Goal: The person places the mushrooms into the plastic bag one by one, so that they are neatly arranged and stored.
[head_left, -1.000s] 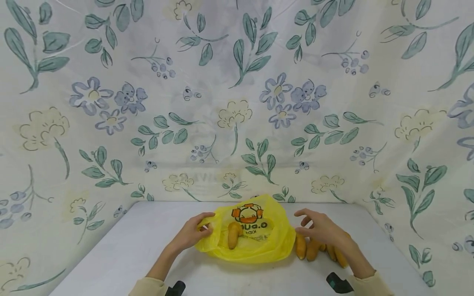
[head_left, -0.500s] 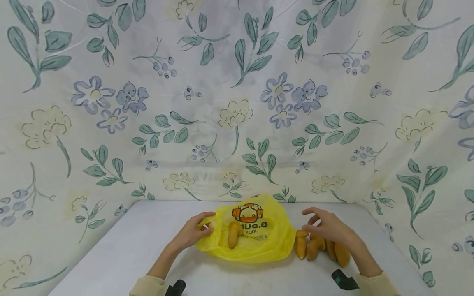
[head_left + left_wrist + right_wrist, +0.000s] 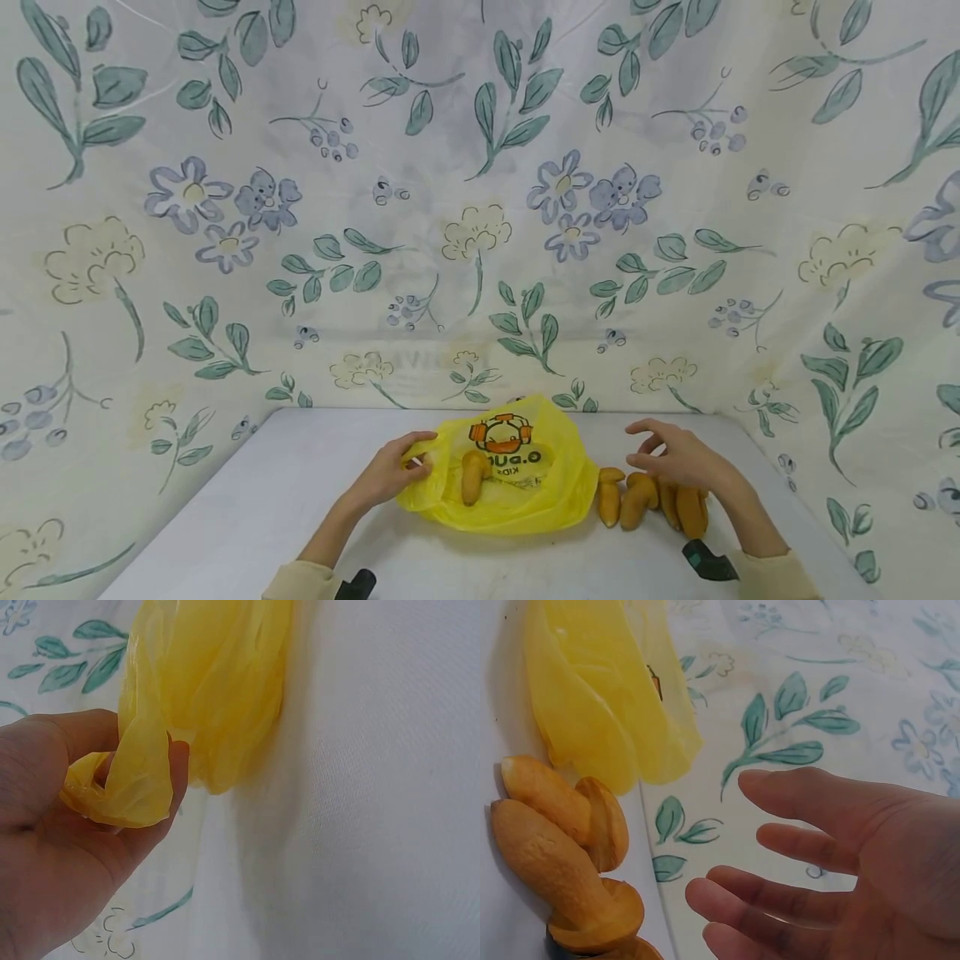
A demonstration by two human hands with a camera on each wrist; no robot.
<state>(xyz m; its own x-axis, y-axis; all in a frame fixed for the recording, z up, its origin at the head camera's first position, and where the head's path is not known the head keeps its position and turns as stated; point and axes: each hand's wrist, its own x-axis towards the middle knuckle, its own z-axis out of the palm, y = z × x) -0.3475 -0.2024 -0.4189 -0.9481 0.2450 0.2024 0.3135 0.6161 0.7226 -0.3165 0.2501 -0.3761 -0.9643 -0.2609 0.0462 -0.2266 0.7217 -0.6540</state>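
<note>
A yellow plastic bag with a cartoon duck print lies spread on the table, its mouth facing me. My left hand grips the bag's left edge; in the left wrist view, yellow film passes between the thumb and fingers. One orange-brown mushroom with a thick stem rests inside the bag. Several more like it lie in a row right of the bag, among them a near-upright mushroom and a tilted mushroom. My right hand hovers above this row with fingers loosely spread, holding nothing.
The white table carries the bag and the mushrooms. A floral curtain hangs along its back and sides. Dark straps show at both wrists.
My right hand has moved right, away from the bag, uncovering more of the mushroom row. The left hand, the bag and the mushroom inside it stay in place.
</note>
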